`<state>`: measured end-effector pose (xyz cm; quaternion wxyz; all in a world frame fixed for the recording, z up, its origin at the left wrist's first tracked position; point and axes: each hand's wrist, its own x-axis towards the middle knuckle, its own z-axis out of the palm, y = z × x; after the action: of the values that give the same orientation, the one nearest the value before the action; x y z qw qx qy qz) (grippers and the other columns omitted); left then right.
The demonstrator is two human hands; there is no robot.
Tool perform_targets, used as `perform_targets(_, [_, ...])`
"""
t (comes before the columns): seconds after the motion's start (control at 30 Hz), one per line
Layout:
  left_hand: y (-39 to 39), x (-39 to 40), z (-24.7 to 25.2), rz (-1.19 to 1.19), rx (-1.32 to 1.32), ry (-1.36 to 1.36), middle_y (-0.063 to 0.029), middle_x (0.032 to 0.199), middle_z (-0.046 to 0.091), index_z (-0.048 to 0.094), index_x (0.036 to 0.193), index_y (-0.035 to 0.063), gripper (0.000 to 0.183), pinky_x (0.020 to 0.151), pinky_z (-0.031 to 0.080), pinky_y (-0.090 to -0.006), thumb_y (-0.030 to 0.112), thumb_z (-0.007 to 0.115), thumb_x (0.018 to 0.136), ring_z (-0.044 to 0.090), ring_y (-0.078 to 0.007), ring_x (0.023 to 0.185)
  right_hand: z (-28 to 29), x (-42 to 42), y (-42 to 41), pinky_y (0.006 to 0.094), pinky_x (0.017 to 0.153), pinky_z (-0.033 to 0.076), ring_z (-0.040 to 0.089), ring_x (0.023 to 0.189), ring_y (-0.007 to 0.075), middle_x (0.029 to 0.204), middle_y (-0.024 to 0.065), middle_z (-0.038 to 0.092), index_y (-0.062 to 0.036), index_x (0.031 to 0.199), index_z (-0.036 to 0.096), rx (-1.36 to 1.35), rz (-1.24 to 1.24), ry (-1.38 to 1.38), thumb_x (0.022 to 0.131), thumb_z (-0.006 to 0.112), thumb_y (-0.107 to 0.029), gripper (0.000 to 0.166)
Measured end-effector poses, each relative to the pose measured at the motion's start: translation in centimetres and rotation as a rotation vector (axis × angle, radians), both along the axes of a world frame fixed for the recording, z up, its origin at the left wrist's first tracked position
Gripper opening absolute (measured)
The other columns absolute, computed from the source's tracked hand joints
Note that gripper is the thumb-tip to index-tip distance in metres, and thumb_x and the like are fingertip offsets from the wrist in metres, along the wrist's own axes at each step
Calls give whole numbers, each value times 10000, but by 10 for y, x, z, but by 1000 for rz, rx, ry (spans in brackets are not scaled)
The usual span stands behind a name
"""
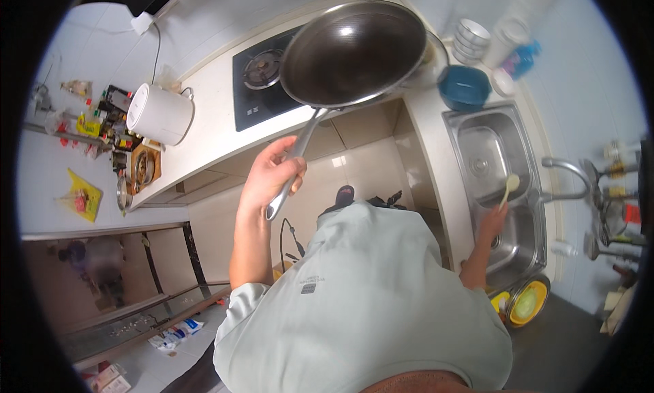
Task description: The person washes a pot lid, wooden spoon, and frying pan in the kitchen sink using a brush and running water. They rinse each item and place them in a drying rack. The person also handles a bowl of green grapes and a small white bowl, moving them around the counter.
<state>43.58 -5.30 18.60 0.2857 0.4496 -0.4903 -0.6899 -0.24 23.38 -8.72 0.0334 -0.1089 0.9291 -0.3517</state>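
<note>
My left hand (276, 168) is closed around the metal handle (308, 135) of a large dark frying pan (352, 55). The pan is raised and tilted with its inside facing me, and I see no food in it. It hides part of the gas hob (250, 94) behind. Over on the right, my right hand (493, 221) holds a pale spoon or ladle (511, 184) by its handle. That hand is above the stainless steel double sink (449, 132), near the divider between the two basins. A curved tap (572, 165) reaches over the sink from its far side.
A blue plastic basin (465, 89) and stacked bowls (470, 37) stand beyond the sink. Utensils (608, 209) hang on the right wall. A white round appliance (158, 114) sits left on the counter (212, 124), near bottles. A yellow-rimmed bin (541, 301) stands below the sink's near end.
</note>
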Motion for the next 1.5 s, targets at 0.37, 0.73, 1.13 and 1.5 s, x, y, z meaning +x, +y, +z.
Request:
perform_targets(0.37, [-196,76,-109,256,-221,-206,-82,665,578,439,1193,-113,491,488,429,-259,57,597,760,545,-140,511,-30,51,-36,353,980,367,498,1156,319,1265,234,505,63,1295,422,-115,-171,21,929,472,-230,472])
perform_targets(0.73, [-245,94,-159,356,-171,-152,-92,685,582,462,1119,-57,402,465,426,-253,61,613,766,532,-144,501,21,64,-60,381,952,399,528,1131,346,1237,222,543,10,1297,452,30,-197,143,917,498,-267,472])
perform_targets(1.13, [-222,-14,-104,174,-1034,-838,-217,1055,608,541,1165,-26,555,813,476,-435,404,631,825,589,-358,959,3,76,-26,423,906,434,546,1073,406,1165,246,567,-19,1286,453,55,-375,118,903,481,-235,440])
perform_targets(1.5, [-302,-347,-226,-248,302,-59,-74,795,639,598,952,66,384,477,492,-264,400,705,794,602,-189,619,-5,121,6,362,993,370,486,1200,324,1290,225,497,18,1313,420,-240,-283,-61,933,487,-200,442])
